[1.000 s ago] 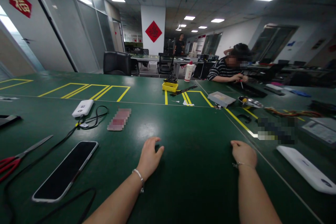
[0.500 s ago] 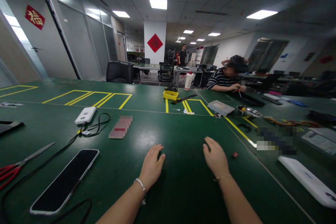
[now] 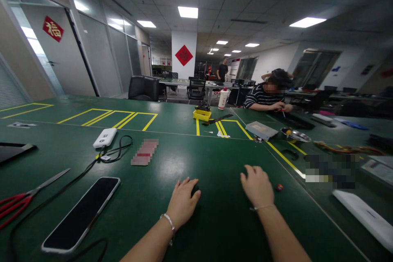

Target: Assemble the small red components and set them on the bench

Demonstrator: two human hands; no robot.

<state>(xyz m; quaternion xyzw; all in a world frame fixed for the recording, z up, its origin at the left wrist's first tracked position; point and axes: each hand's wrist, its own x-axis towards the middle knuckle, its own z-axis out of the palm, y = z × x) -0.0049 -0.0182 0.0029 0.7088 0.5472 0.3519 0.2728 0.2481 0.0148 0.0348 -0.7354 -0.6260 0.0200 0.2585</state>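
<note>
Evidently empty, with fingers loosely spread, the right hand [image 3: 259, 187] is just left of the small red object [image 3: 279, 187] on the green surface [image 3: 211, 151], the left hand [image 3: 183, 201], likewise empty, farther left; a light fingertip pinch would likely suit the object.

福 on red sign [image 3: 53, 29], on grey door [image 3: 65, 59]
</note>
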